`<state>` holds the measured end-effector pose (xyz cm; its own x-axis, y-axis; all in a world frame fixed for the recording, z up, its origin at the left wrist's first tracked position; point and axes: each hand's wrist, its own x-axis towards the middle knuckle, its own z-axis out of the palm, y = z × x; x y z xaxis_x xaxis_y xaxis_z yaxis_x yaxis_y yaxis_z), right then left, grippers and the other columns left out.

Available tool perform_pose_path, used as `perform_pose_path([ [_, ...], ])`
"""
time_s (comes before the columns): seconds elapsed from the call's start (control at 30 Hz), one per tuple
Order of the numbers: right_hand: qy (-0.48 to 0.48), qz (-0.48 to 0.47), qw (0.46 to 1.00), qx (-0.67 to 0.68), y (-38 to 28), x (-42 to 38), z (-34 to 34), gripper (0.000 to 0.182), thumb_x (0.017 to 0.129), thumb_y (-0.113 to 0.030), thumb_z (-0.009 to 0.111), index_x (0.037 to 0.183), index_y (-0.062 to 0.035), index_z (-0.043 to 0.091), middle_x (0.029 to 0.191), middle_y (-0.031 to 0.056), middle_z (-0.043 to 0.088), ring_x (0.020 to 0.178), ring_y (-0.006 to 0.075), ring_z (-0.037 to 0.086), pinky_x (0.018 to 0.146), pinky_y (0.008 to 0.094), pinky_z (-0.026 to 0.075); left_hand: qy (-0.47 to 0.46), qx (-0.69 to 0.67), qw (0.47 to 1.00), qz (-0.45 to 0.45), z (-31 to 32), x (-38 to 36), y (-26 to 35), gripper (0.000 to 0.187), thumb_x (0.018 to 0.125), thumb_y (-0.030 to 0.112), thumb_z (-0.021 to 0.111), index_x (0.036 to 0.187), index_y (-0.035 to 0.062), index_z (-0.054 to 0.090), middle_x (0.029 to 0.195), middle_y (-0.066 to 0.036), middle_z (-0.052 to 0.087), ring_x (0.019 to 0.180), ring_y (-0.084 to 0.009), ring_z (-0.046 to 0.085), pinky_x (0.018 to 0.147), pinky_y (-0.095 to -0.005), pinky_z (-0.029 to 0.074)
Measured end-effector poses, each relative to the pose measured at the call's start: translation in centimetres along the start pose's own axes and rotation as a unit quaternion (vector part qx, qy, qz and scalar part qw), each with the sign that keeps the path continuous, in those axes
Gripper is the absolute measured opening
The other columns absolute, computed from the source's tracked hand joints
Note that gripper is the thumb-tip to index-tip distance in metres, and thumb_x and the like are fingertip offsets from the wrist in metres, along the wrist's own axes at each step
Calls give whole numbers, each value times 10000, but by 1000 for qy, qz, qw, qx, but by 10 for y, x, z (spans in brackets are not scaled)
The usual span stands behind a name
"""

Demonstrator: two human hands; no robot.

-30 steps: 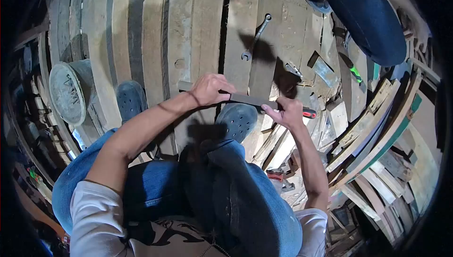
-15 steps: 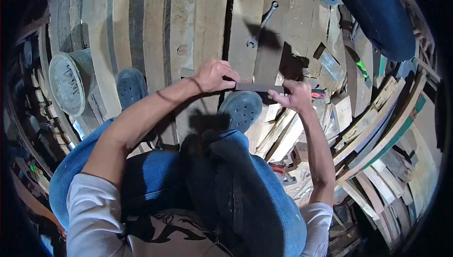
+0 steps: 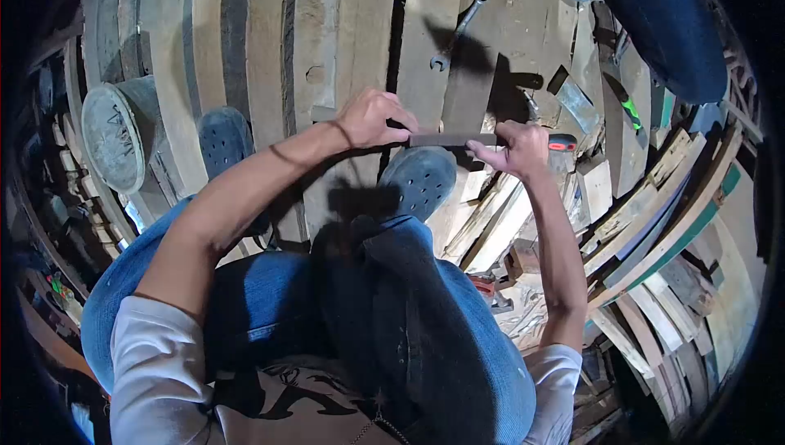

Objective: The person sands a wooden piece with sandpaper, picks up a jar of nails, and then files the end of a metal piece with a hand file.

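A flat, dark metal file [image 3: 450, 140] lies crosswise between my hands, above the toe of a dark clog [image 3: 421, 179]. My left hand [image 3: 374, 122] is closed, its thumb and fingers pinching the file's far-left end. Wrapped round the other end is my right hand [image 3: 525, 149], with its thumb lying along the blade. The file's black-and-red handle [image 3: 562, 143] sticks out to the right of that hand. What lies inside the right palm is hidden.
On the planks [image 3: 356, 36] ahead lies a combination wrench [image 3: 460, 30]. A green-handled knife [image 3: 630, 110] and a metal blade-like piece [image 3: 576, 102] lie to the right. A round container [image 3: 114, 138] stands left. Scrap wood [image 3: 499, 224] is piled right. Another person's dark-clad leg [image 3: 666, 28] is at upper right.
Both hands and the file sit slightly higher in view, and the right hand has shifted a little right. More of the handle shows. The surroundings have shifted slightly with the camera.
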<state>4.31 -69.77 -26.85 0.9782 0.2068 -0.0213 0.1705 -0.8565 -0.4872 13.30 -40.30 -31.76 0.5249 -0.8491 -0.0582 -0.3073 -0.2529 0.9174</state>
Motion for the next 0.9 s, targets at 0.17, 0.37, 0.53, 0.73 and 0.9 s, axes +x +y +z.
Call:
perform_pose_path([
  [0.17, 42, -21, 999, 3, -3, 3, -6, 592, 653, -579, 790, 487, -89, 502, 472, 60, 501, 397, 243, 513, 429, 365, 413, -25, -4, 999, -41, -4, 0, 1, 196, 707, 89, 770, 903, 99, 776, 935, -50, 751, 847, -235, 693, 791, -354, 558],
  [0.37, 31, -9, 999, -20, 0, -1, -5, 562, 672, -554, 789, 518, -72, 544, 481, 76, 523, 423, 258, 552, 417, 360, 409, -21, -15, 999, -22, 0, -3, -4, 193, 735, 123, 776, 927, 106, 773, 940, -53, 747, 866, -242, 689, 793, -350, 553],
  [0.53, -17, -9, 999, -47, 0, -1, 1, 529, 637, -485, 831, 501, -89, 508, 471, 56, 502, 423, 230, 536, 442, 353, 412, -17, -6, 1000, -18, 0, 0, 0, 191, 727, 133, 783, 916, 109, 776, 910, -68, 748, 834, -242, 693, 773, -353, 556],
  [0.73, 14, 9, 1000, -24, -6, -1, 3, 600, 683, -602, 766, 518, -69, 546, 496, 92, 539, 420, 272, 555, 433, 370, 421, -7, 4, 1000, -17, -4, 2, 5, 155, 719, 105, 788, 874, 99, 777, 895, -64, 746, 785, -244, 696, 732, -346, 565],
  [0.9, 77, 18, 997, 0, -3, -7, 8, 612, 670, -602, 778, 506, -77, 509, 486, 90, 530, 411, 269, 546, 426, 363, 418, -15, 12, 998, -57, -3, -1, 3, 187, 720, 104, 774, 907, 104, 776, 880, -65, 748, 795, -242, 697, 747, -343, 566],
])
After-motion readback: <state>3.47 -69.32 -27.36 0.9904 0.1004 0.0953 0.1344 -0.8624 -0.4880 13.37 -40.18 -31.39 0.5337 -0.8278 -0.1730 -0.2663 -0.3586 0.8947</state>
